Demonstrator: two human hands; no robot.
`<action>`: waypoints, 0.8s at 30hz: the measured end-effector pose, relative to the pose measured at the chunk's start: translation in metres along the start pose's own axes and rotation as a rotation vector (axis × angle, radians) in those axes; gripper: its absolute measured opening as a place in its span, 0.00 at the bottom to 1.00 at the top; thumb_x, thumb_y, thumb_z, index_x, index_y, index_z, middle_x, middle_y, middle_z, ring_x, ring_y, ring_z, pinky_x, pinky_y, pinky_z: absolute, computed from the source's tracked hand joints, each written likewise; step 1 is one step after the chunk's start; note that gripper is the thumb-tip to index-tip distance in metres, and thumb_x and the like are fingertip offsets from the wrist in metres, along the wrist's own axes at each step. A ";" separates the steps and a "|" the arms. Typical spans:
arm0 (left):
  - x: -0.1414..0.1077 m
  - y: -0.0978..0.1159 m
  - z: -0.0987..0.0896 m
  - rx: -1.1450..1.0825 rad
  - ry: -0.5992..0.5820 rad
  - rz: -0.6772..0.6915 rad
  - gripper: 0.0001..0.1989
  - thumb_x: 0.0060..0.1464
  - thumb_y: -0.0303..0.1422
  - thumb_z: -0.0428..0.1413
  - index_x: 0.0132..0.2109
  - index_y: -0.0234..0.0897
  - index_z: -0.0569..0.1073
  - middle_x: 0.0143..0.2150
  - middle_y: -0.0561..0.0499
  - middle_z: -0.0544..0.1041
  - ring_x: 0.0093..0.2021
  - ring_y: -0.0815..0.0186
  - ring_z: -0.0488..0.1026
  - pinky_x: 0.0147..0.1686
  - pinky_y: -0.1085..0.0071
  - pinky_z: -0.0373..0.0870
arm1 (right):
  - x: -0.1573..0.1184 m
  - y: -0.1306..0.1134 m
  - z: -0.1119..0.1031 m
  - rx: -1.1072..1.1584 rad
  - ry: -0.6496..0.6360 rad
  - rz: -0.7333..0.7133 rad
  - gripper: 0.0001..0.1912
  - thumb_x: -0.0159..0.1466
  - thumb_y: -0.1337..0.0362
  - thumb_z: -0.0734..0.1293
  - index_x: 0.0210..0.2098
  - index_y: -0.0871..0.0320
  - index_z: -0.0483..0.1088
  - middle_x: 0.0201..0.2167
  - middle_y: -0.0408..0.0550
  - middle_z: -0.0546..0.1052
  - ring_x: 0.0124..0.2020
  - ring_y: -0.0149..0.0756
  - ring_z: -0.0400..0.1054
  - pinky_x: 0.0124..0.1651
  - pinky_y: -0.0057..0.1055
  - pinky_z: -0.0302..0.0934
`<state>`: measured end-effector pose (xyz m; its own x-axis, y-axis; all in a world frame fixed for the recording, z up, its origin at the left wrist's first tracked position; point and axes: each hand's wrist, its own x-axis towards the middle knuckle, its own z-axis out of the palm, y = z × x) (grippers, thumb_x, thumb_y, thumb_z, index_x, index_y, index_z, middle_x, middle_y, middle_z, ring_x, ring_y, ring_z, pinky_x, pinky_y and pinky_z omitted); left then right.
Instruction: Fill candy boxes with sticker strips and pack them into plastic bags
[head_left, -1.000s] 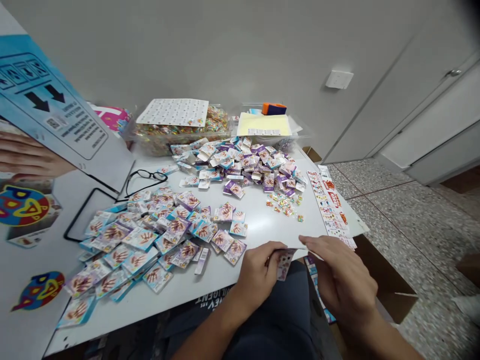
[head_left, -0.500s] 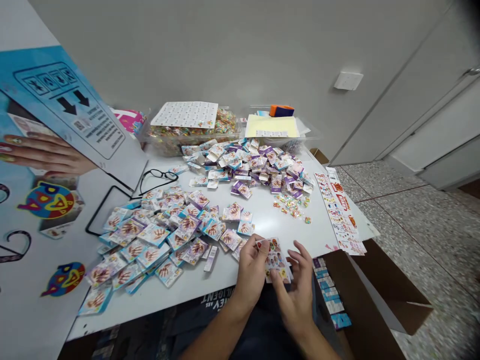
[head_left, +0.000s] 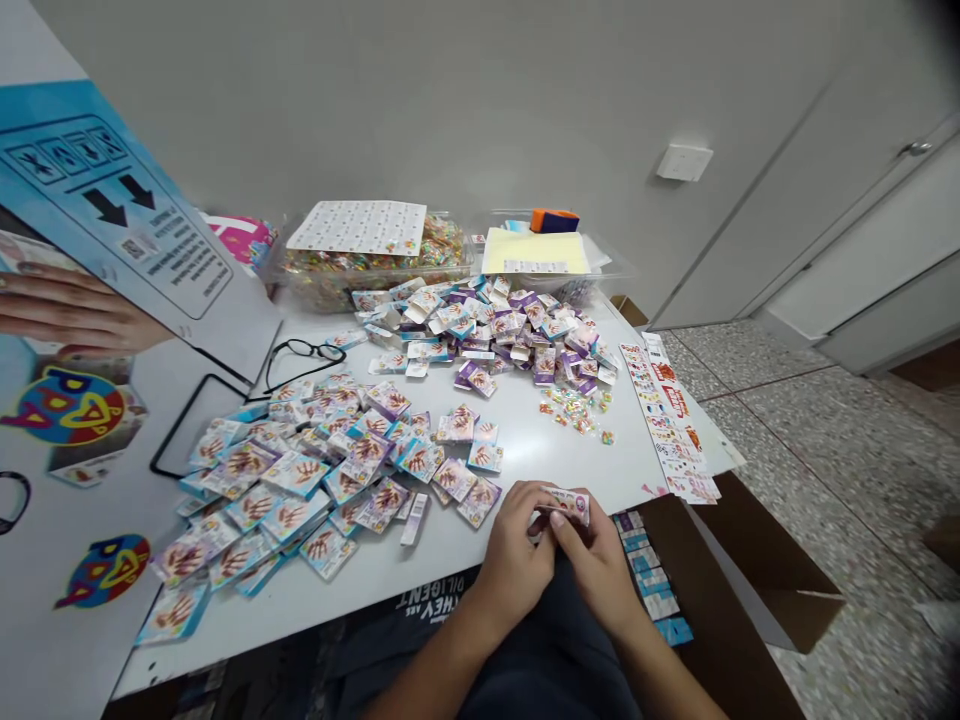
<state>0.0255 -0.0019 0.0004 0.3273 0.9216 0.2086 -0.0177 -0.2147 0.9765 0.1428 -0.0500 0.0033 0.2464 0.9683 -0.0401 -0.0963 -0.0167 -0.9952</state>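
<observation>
Just past the table's front edge, both my hands grip a small printed sticker sheet (head_left: 568, 504), which looks folded or curled over. My left hand (head_left: 523, 540) is closed on its left end, with the fingers on top and the thumb below. My right hand (head_left: 594, 553) pinches the right part between thumb and fingers. Most of the sheet's underside is hidden by the hands. Nearest to my left hand, on the table, lie small hand-printed boxes (head_left: 478, 502) at the edge of a large pile (head_left: 296, 470).
Behind is a second heap of small boxes (head_left: 506, 325). Candy-like packets (head_left: 577, 408) lie beside it. Sticker strips (head_left: 667, 415) rest at the right edge. Clear tubs (head_left: 315, 285) stand against the wall. Glasses (head_left: 304, 350) lie by the display stand (head_left: 75, 420). An open carton (head_left: 720, 590) is at right.
The sticker sheet was flat and facing up; it is now folded or curled. My right hand has closed on it, and both hands are nearer together. The view has shifted slightly.
</observation>
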 end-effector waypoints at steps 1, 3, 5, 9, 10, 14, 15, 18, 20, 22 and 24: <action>0.000 0.001 -0.001 0.048 -0.026 0.029 0.08 0.57 0.24 0.54 0.39 0.40 0.75 0.44 0.46 0.77 0.49 0.58 0.73 0.50 0.61 0.71 | 0.002 -0.001 -0.002 -0.051 0.013 -0.019 0.14 0.65 0.53 0.71 0.42 0.57 0.74 0.36 0.47 0.79 0.38 0.37 0.73 0.44 0.31 0.70; -0.002 0.005 -0.004 0.081 -0.122 0.033 0.09 0.59 0.25 0.55 0.43 0.41 0.77 0.50 0.44 0.77 0.55 0.56 0.72 0.57 0.59 0.67 | 0.007 -0.002 -0.005 -0.124 0.031 -0.046 0.15 0.66 0.51 0.70 0.41 0.58 0.74 0.32 0.46 0.78 0.33 0.36 0.72 0.39 0.30 0.69; -0.005 0.008 -0.005 0.047 -0.187 -0.006 0.10 0.61 0.28 0.55 0.47 0.43 0.78 0.59 0.43 0.74 0.61 0.55 0.69 0.62 0.58 0.64 | 0.010 0.000 -0.009 -0.180 0.051 -0.059 0.17 0.67 0.49 0.68 0.37 0.58 0.75 0.27 0.45 0.77 0.28 0.34 0.70 0.33 0.28 0.67; -0.011 0.002 0.004 -0.082 0.115 -0.126 0.13 0.62 0.34 0.58 0.54 0.44 0.72 0.60 0.42 0.71 0.51 0.59 0.74 0.50 0.63 0.72 | 0.012 0.009 -0.013 -0.209 0.034 -0.019 0.23 0.67 0.45 0.67 0.27 0.58 0.72 0.15 0.40 0.70 0.17 0.31 0.64 0.22 0.26 0.59; -0.011 0.000 0.006 -0.122 0.190 -0.174 0.17 0.61 0.35 0.59 0.57 0.45 0.69 0.58 0.42 0.72 0.47 0.61 0.75 0.44 0.65 0.74 | 0.012 0.011 -0.014 -0.205 0.042 -0.009 0.24 0.66 0.44 0.67 0.25 0.58 0.71 0.14 0.40 0.68 0.15 0.30 0.63 0.21 0.26 0.57; -0.008 -0.004 0.008 -0.092 0.097 -0.237 0.07 0.61 0.37 0.60 0.44 0.40 0.74 0.40 0.48 0.76 0.37 0.63 0.74 0.37 0.69 0.69 | 0.009 0.007 -0.015 -0.183 -0.045 0.025 0.27 0.66 0.42 0.65 0.22 0.57 0.68 0.13 0.38 0.66 0.13 0.28 0.60 0.18 0.24 0.52; -0.009 -0.004 0.008 -0.037 0.074 -0.194 0.06 0.62 0.36 0.58 0.37 0.39 0.74 0.35 0.50 0.74 0.36 0.63 0.72 0.37 0.69 0.67 | 0.008 0.002 -0.016 -0.174 -0.142 0.052 0.27 0.68 0.43 0.64 0.24 0.57 0.68 0.13 0.38 0.66 0.13 0.27 0.60 0.18 0.24 0.52; -0.011 -0.004 0.008 0.087 0.110 -0.061 0.11 0.65 0.33 0.54 0.32 0.39 0.71 0.30 0.52 0.71 0.33 0.64 0.70 0.38 0.69 0.64 | 0.006 -0.017 -0.023 -0.158 -0.473 0.124 0.20 0.72 0.48 0.61 0.38 0.58 0.73 0.19 0.39 0.74 0.18 0.31 0.70 0.27 0.27 0.65; -0.006 -0.004 0.007 0.107 0.155 -0.026 0.06 0.64 0.33 0.54 0.36 0.40 0.72 0.32 0.52 0.73 0.34 0.64 0.71 0.38 0.69 0.65 | 0.010 -0.024 -0.033 -0.190 -0.481 0.082 0.18 0.73 0.50 0.60 0.48 0.57 0.73 0.23 0.41 0.77 0.24 0.35 0.75 0.35 0.32 0.71; 0.009 -0.004 0.004 0.132 0.204 0.006 0.04 0.64 0.34 0.54 0.39 0.41 0.72 0.33 0.51 0.74 0.35 0.64 0.72 0.39 0.69 0.66 | 0.019 -0.022 -0.048 -0.283 -0.264 -0.026 0.19 0.72 0.51 0.61 0.49 0.59 0.73 0.23 0.42 0.78 0.21 0.34 0.73 0.30 0.31 0.69; 0.038 -0.002 -0.004 0.217 0.262 0.040 0.06 0.65 0.36 0.54 0.39 0.41 0.71 0.34 0.50 0.75 0.36 0.63 0.72 0.40 0.69 0.67 | 0.033 -0.014 -0.066 -0.436 0.024 -0.140 0.19 0.71 0.51 0.62 0.44 0.60 0.76 0.24 0.45 0.78 0.16 0.31 0.67 0.23 0.29 0.63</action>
<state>0.0339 0.0353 0.0065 0.0760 0.9568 0.2807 0.1852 -0.2902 0.9389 0.2164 -0.0343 0.0103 0.2509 0.9628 0.1007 0.3532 0.0058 -0.9355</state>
